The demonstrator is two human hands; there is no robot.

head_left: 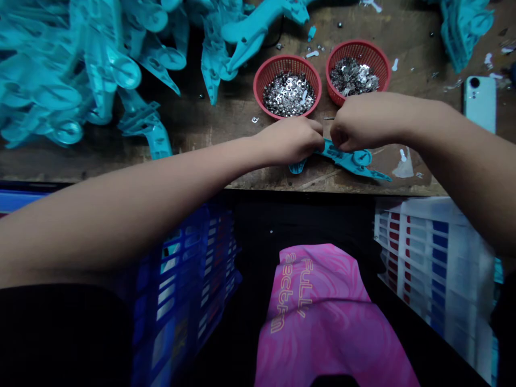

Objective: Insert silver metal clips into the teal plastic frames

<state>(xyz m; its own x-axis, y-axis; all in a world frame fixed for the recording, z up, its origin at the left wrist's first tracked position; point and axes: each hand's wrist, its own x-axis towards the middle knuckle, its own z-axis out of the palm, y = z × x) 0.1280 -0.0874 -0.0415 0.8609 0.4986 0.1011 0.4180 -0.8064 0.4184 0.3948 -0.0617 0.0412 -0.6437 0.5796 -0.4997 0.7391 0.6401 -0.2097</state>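
- Gripping a turquoise moulded plastic part [355, 160]: curled fingers [312, 129] of the left hand [288, 141] and right hand [373, 121] closed on it
- Part sits near the wooden tabletop's [250, 166] front edge, just below red mesh baskets [255, 88] of silver metal pieces [288, 95]

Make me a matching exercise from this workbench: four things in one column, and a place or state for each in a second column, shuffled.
Things
1. teal plastic piece
2. pale green phone
3. red mesh basket on the left
4. pink shirt

Places or states
A. Worn by the person
B. Filled with small silver metal parts
C. Lying with its camera side up
D. Gripped by the left hand and right hand

Pairs: 1-D, 2-C, 3-B, 4-A
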